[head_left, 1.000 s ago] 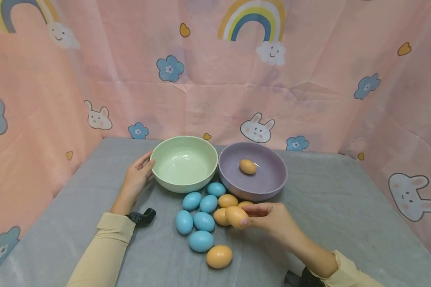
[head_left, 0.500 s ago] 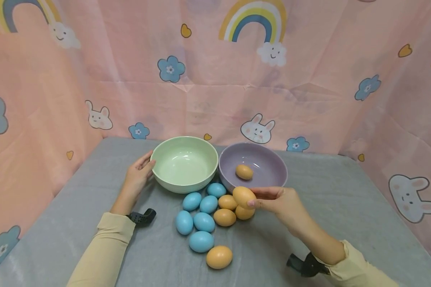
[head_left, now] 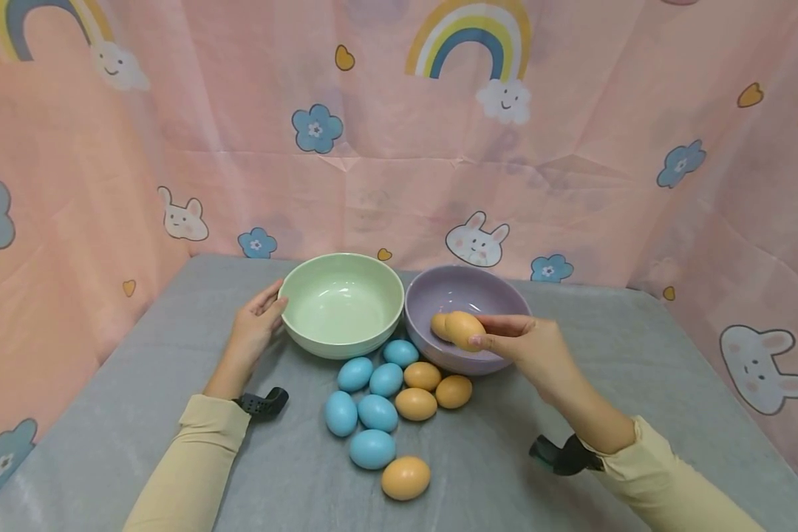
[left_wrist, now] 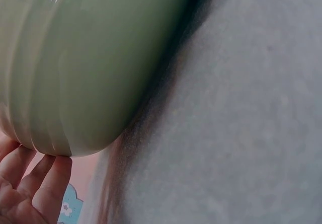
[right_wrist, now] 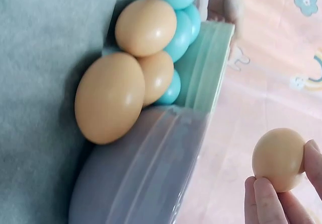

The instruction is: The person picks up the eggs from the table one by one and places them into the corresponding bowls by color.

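Observation:
Between the thumb and fingers of my right hand (head_left: 539, 351) a yellow-orange egg (head_left: 464, 330) is pinched over the near side of the purple bowl (head_left: 505, 295). Partly behind it, a second such egg (head_left: 439, 325) lies inside that bowl. The right wrist view shows the pinched egg (right_wrist: 279, 158) held at the fingertips, above the bowl's rim. My left hand (head_left: 253, 329) touches the outer wall of the pale green bowl (head_left: 342, 303) at its left, fingers extended. In the left wrist view those fingertips (left_wrist: 55, 176) rest against the bowl's side. Nothing lies inside the green bowl.
In front of the bowls, several blue eggs (head_left: 377, 411) cluster on the grey cloth (head_left: 292, 473). Three yellow-orange eggs (head_left: 416, 404) sit right of them, close to the purple bowl, and another yellow-orange egg (head_left: 406, 478) lies nearest me. A pink printed curtain (head_left: 386, 185) stands behind.
My right hand has lifted the pinched egg from the cluster and carried it up over the purple bowl. The egg inside has rolled slightly toward the near left. My left hand stays put.

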`<action>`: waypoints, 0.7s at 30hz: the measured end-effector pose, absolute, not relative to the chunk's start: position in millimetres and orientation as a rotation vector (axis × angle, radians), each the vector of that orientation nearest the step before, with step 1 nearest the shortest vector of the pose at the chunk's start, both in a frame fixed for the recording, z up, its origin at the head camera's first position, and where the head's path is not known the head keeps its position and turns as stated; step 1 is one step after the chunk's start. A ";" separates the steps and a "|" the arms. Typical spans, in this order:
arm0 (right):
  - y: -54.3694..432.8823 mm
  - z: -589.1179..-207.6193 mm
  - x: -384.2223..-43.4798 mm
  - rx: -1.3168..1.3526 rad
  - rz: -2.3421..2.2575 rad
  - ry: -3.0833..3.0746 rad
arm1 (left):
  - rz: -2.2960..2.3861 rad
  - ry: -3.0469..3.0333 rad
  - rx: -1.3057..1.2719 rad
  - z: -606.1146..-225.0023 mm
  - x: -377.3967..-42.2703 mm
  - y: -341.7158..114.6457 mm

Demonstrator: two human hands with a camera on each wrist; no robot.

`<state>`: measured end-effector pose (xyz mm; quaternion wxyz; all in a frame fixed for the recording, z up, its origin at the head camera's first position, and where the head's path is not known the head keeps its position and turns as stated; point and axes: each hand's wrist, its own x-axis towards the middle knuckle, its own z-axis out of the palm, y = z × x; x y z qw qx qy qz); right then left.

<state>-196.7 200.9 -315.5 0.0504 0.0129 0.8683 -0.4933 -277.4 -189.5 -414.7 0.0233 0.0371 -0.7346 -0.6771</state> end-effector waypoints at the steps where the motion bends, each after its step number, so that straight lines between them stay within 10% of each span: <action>1: 201.6 -315.8 -198.8 0.040 -1.508 2.643 | -2.096 -2.274 0.113 -414.9 -277.4 -189.5; 21: 209.7 -316.4 -237.5 0.160 -1.614 2.630 | -2.105 -2.276 0.113 -413.2 -275.6 -189.3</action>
